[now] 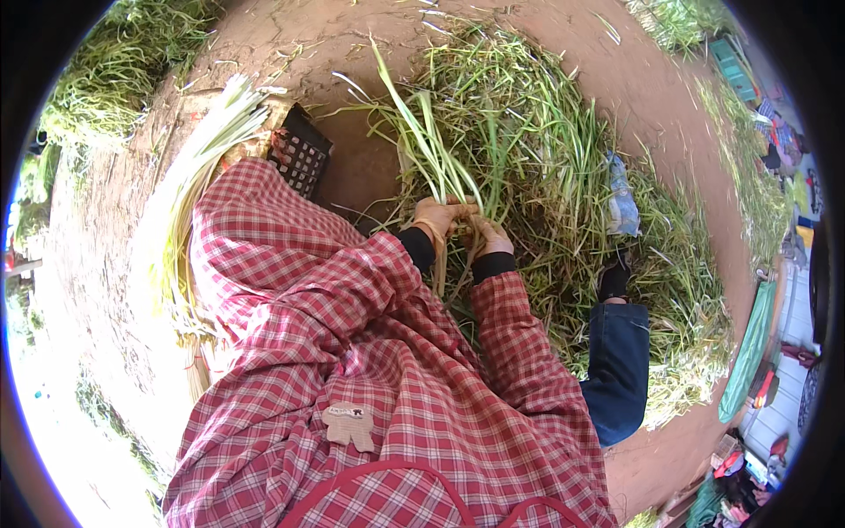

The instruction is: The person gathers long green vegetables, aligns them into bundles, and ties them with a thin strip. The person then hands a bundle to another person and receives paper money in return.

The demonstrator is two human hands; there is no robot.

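My left hand [439, 218] is shut on a small bunch of long green stalks [426, 142] with pale stems. The stalks point up and away from me, and their lower ends hang below the hands. My right hand [492, 236] meets the left and grips the same plants close to the stems; its fingertips are partly hidden. Both hands are over a heap of loose green and dry leaves [528, 152]. To my left lies a thick, neatly aligned bundle of pale stalks [198, 158], its lower part washed out by bright light.
A black plastic crate [300, 152] stands near my left knee. My right leg in jeans [617, 363] reaches into the leaves, with a blue-and-white wrapping [622, 198] at the foot. More greens [125, 72] lie at upper left. Clothes and a green cloth [746, 356] are along the right.
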